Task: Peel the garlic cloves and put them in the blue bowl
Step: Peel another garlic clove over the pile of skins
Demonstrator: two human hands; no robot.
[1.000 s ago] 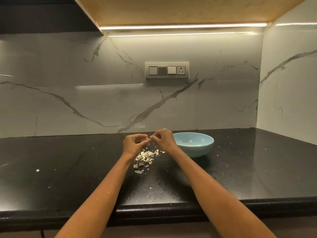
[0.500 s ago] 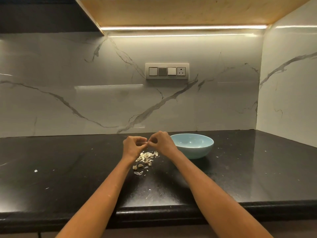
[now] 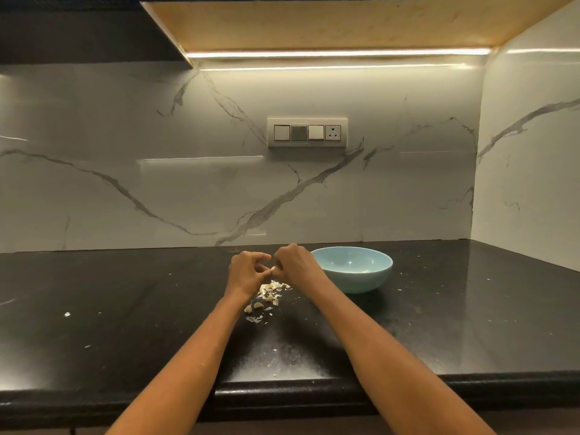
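Pinching a small pale garlic clove (image 3: pixel 272 269) between them, both hands meet above the black counter (image 3: pixel 125 309), fingertips touching. Left hand (image 3: pixel 246 273): fingers curled, thumb and forefinger closed on the clove's left side. Right hand (image 3: pixel 296 265): knuckles up, fingers curled onto the clove's right side; most of the clove is hidden, so how far it is peeled cannot be told. Directly below the hands, a loose pile of skins (image 3: pixel 270 291) lies on the counter with a couple of cloves (image 3: pixel 254 306) at its near edge. Blue bowl (image 3: pixel 354 279) sits just right of the right hand, upright; no cloves can be made out in the visible part of its inside. White flecks scattered over the counter. Switch panel (image 3: pixel 307 132) on the marble wall behind.
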